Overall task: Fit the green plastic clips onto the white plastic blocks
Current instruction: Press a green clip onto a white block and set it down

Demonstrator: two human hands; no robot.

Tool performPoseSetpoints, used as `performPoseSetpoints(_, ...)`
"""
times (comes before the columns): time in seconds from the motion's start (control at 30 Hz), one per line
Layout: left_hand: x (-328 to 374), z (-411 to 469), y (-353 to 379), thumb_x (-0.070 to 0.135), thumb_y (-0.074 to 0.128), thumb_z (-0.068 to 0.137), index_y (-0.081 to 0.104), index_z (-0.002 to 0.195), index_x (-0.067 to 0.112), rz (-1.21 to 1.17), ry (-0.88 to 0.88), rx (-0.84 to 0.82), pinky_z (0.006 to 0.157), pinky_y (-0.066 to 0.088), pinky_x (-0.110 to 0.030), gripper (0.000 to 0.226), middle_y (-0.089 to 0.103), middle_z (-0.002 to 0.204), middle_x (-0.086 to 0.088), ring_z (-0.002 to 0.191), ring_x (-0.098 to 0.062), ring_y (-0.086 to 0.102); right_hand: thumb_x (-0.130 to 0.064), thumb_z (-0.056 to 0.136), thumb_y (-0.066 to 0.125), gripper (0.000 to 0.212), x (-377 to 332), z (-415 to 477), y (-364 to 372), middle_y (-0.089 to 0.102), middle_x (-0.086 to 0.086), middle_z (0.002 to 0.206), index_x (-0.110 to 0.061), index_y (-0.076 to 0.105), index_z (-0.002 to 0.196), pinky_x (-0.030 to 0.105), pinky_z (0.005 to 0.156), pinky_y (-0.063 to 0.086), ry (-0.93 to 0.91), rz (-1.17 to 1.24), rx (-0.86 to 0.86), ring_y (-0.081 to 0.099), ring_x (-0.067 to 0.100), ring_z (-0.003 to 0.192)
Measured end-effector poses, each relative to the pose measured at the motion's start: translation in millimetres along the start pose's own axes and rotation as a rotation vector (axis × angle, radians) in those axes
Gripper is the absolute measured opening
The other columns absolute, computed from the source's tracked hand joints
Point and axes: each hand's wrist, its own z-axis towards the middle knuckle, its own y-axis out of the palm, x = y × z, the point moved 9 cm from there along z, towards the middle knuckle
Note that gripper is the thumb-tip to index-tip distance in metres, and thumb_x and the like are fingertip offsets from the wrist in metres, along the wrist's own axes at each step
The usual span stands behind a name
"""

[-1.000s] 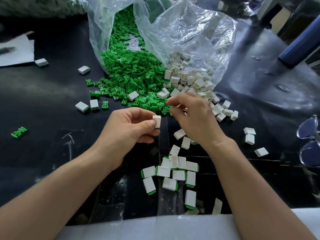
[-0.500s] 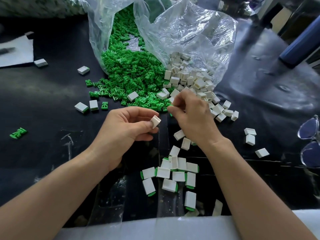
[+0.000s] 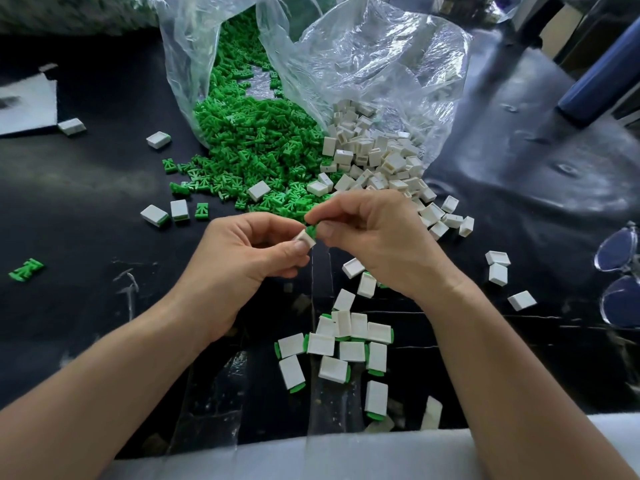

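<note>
Left grip (image 3: 239, 265) pinches a white block (image 3: 305, 241); right grip (image 3: 381, 244) pinches a green clip (image 3: 311, 230), meeting the block's far end.

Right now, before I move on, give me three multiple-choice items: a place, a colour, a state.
1. Where do the clear-framed eyeglasses lie on the black table? A. right edge B. left edge C. near edge
2. What colour is the small plastic clip that the right hand pinches? A. red B. green C. blue
3. What is the left hand doing? A. lying flat B. pointing C. gripping a white plastic block
Answers: 1 A, they sit at the right border; 2 B, green shows in the pinch; 3 C, the hand curls round it.
</note>
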Motion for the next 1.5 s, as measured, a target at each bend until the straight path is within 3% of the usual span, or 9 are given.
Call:
performPoseSetpoints(0.2,1,-1,0,0.010,0.070,0.069,0.069,0.075,0.011,0.088,0.018,0.014,0.049,0.048,-0.013,0.006,0.067,0.057,0.000,0.053,-0.004,0.063,-0.006,0.081,0.067,0.013,-1,0,3,0.058,-0.020,0.068,-0.010,0.073,0.092,0.007,0.065,0.042,0.003,-0.068,-0.038,0.055,-0.010,0.065)
performPoseSetpoints(0.33,6,-1,-3,0.009,0.069,0.071,0.069,0.075,0.012,0.086,0.042,0.033,0.049,0.047,-0.013,0.005,0.068,0.058,0.001,0.053,-0.004,0.062,-0.017,0.087,0.061,0.011,3,-2,6,0.061,-0.010,0.065,-0.023,0.064,0.078,0.032,0.073,0.052,0.080,-0.117,-0.065,0.060,0.010,0.068)
performPoseSetpoints(0.5,-1,-2,1,0.009,0.066,0.073,0.066,0.080,0.008,0.025,-0.029,-0.011,0.050,0.052,-0.017,0.007,0.070,0.066,-0.006,0.056,-0.011,0.066,-0.016,0.091,0.054,0.016,-4,-5,11,0.055,-0.006,0.065,-0.022,0.054,0.076,0.021,0.063,0.039,0.043,-0.194,-0.123,0.048,0.008,0.063)
performPoseSetpoints(0.63,-1,-3,3,0.013,0.064,0.072,0.065,0.079,0.005,0.038,-0.041,-0.040,0.049,0.053,-0.018,0.011,0.070,0.065,-0.008,0.055,-0.015,0.067,-0.016,0.092,0.052,0.014,-6,-6,11,0.058,0.003,0.069,-0.019,0.054,0.078,0.026,0.064,0.038,0.034,-0.222,-0.136,0.048,0.014,0.066)
performPoseSetpoints(0.87,4,-5,4,0.004,0.065,0.082,0.068,0.071,0.011,0.310,0.094,-0.069,0.046,0.050,-0.019,0.013,0.069,0.062,-0.008,0.049,-0.011,0.063,-0.019,0.093,0.049,0.015,-10,-8,22,0.043,-0.008,0.064,-0.018,0.051,0.078,0.029,0.063,0.030,-0.048,-0.505,-0.246,0.042,0.015,0.069)
performPoseSetpoints(1.07,3,-7,4,0.004,0.066,0.081,0.068,0.069,0.017,0.480,0.161,-0.060,0.045,0.047,-0.016,0.017,0.067,0.061,-0.006,0.047,-0.008,0.062,-0.019,0.094,0.047,0.016,-15,-11,30,0.043,-0.006,0.074,-0.022,0.041,0.079,0.035,0.068,0.036,-0.122,-0.632,-0.315,0.041,0.018,0.073)
performPoseSetpoints(1.2,2,-8,5,0.005,0.068,0.081,0.069,0.070,0.015,0.571,0.179,-0.071,0.047,0.049,-0.017,0.015,0.066,0.060,-0.003,0.047,-0.007,0.062,-0.017,0.094,0.046,0.013,-13,-12,37,0.044,-0.005,0.078,-0.020,0.045,0.082,0.035,0.069,0.037,-0.156,-0.710,-0.354,0.041,0.017,0.076)
performPoseSetpoints(1.37,11,-4,3,0.007,0.067,0.076,0.067,0.074,0.008,0.288,0.150,-0.076,0.047,0.051,-0.019,0.003,0.069,0.064,-0.008,0.050,-0.011,0.064,-0.015,0.090,0.056,0.014,-20,-8,19,0.047,-0.006,0.065,-0.008,0.062,0.080,0.032,0.063,0.038,-0.158,-0.428,-0.159,0.044,0.014,0.065)
performPoseSetpoints(1.5,22,-4,0,0.022,0.065,0.066,0.067,0.079,0.015,0.072,0.173,-0.054,0.047,0.051,-0.019,0.015,0.072,0.069,-0.004,0.056,-0.013,0.067,-0.033,0.088,0.055,0.033,-3,-5,5,0.061,0.005,0.063,-0.003,0.063,0.075,0.024,0.053,0.044,0.084,0.067,-0.081,0.054,0.011,0.057)
